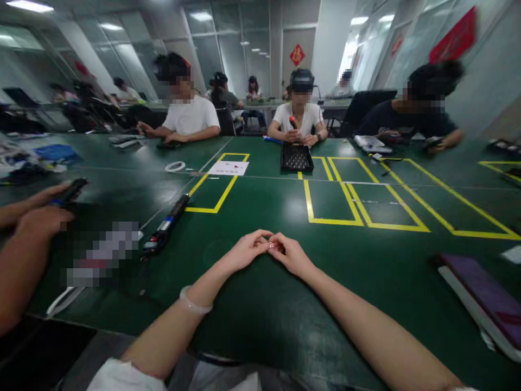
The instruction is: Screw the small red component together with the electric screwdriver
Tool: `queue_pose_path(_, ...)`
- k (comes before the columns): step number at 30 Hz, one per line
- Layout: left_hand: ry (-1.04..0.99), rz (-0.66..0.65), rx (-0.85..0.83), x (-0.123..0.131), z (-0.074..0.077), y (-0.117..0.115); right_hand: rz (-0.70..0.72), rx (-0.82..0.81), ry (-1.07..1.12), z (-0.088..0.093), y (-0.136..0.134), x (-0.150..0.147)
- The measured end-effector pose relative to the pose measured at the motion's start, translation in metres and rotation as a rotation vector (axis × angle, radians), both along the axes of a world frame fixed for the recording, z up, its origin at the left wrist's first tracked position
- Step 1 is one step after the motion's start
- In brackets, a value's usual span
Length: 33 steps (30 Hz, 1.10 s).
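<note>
My left hand and my right hand meet at the fingertips, low over the green table. Pinched between them is a small shiny thing, silvery with a reddish tint. Fingers cover most of it, so its kind does not show. Both hands are closed, thumbs and fingers curled around this one spot. A pale bangle circles my left wrist.
Left of my hands lies a black cylindrical device; a co-worker's hands are beyond it. Yellow tape rectangles mark the table. A purple notebook lies right. Across sits a person with a black tray.
</note>
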<state>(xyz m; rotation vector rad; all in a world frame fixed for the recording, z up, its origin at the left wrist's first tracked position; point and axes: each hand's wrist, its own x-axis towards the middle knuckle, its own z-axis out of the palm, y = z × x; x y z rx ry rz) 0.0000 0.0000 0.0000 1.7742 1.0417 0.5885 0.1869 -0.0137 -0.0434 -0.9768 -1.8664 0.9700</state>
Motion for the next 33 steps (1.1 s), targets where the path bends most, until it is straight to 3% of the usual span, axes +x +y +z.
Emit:
queue_pose_path(10,0.011,0.054,0.164,-0.0053,0.0007,-0.0008,-0.056,-0.071,0.048,0.0030,0.0030,0.0003)
queue_pose_path(22,0.043,0.020,0.214,-0.0026,0.0082,-0.0067,-0.084,-0.124,0.081,0.0057,0.0045,0.0013)
queue_pose_path(33,0.082,0.060,0.237,-0.0050,0.0007,-0.0048,-0.034,-0.130,0.144,0.0041,0.0047,-0.0032)
